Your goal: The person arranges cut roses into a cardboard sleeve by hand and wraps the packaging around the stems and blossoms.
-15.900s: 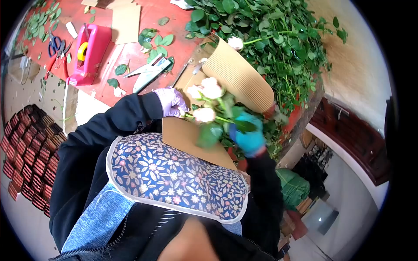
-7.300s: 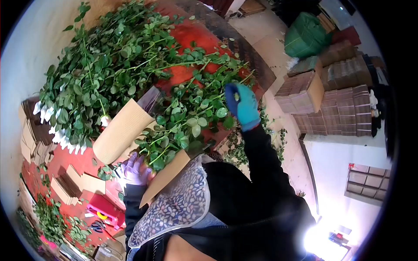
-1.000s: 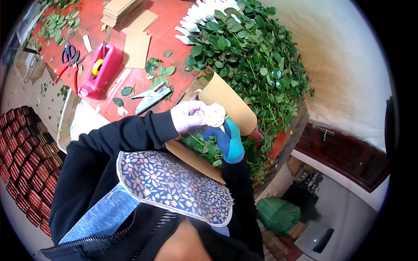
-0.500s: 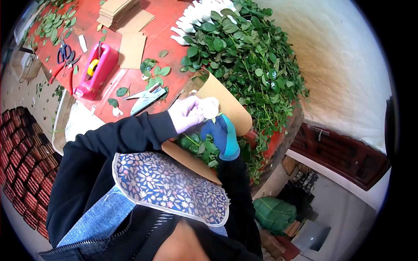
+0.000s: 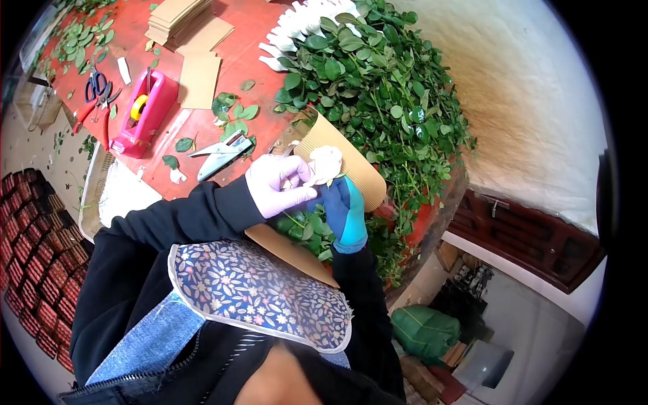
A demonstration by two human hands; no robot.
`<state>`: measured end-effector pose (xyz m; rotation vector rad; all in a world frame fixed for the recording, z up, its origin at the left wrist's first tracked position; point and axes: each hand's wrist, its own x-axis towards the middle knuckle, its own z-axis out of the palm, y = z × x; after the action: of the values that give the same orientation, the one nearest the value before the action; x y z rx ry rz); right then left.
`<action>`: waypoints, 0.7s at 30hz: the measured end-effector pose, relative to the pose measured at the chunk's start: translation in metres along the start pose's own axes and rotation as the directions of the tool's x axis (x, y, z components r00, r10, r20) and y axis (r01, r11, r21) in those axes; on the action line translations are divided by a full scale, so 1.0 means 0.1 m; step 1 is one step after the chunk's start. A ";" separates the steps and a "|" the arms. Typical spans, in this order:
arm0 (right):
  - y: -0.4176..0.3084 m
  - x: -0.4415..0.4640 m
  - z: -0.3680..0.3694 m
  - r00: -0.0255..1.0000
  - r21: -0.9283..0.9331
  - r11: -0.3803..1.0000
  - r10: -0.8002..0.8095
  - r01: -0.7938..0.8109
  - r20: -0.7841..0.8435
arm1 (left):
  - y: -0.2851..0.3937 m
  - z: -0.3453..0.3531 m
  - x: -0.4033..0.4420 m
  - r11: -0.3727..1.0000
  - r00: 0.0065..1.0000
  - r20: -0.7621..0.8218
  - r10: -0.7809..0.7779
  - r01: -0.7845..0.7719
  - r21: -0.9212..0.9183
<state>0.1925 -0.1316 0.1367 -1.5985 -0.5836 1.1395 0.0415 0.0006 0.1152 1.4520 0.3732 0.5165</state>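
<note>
A pale pink rose [image 5: 325, 164] is held upright just below its bloom by my right hand [image 5: 345, 214], in a blue and teal glove, fingers closed round the stem. My left hand [image 5: 278, 185], in a thin lilac glove, is at the left side of the bloom. Its fingers are bent together in a pinch on what looks like a pale petal at the bloom's edge, partly hidden by the fingers. Behind the rose stands a curved sheet of corrugated cardboard [image 5: 343, 156]. Green leaves [image 5: 309, 228] lie below the hands, inside the cardboard.
Beyond the cardboard lies a large heap of leafy stems [image 5: 398, 115] with white-netted heads [image 5: 297, 30]. On the red table [image 5: 233, 61] are a stapler [image 5: 221, 154], a pink tape dispenser [image 5: 147, 111], pruning shears [image 5: 102, 104], cardboard pieces [image 5: 200, 79] and loose leaves.
My left hand has shifted a little left from the bloom's front to its edge, uncovering more of the rose. My right hand keeps its hold. The view has shifted slightly.
</note>
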 end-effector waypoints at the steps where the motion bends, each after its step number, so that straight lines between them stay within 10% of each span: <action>1: -0.01 0.00 0.01 1.000 0.000 1.000 0.000 0.000 0.000 | 0.01 0.00 0.01 0.993 0.997 -0.011 0.075 -0.073 0.092; 8: 0.23 0.06 -0.10 0.997 -0.075 0.995 -0.071 0.070 -0.014 | 0.04 -0.02 0.11 0.804 0.884 0.138 0.447 -0.465 0.371; 14: -0.02 -0.07 0.00 1.000 0.040 0.999 -0.020 0.021 -0.012 | -0.07 0.01 0.12 0.816 0.887 0.090 0.452 -0.452 0.360; 17: -0.06 -0.10 -0.06 0.996 0.045 0.998 -0.055 0.052 0.069 | -0.13 0.05 0.10 0.928 0.970 0.118 -0.212 0.237 -0.286; 20: -0.04 -0.09 -0.15 0.989 0.175 0.983 -0.073 0.050 0.127 | -0.37 0.09 0.14 0.928 0.996 0.048 0.081 -0.058 -0.368; 21: -0.03 -0.09 -0.19 0.986 0.207 0.978 -0.057 0.023 0.159 | -0.23 0.08 0.10 0.823 0.990 0.103 -0.097 0.138 -0.551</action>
<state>0.2061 -0.1468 0.1431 -1.3201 -0.5824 1.2665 0.0572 -0.0016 0.0935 0.8672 0.2249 0.4248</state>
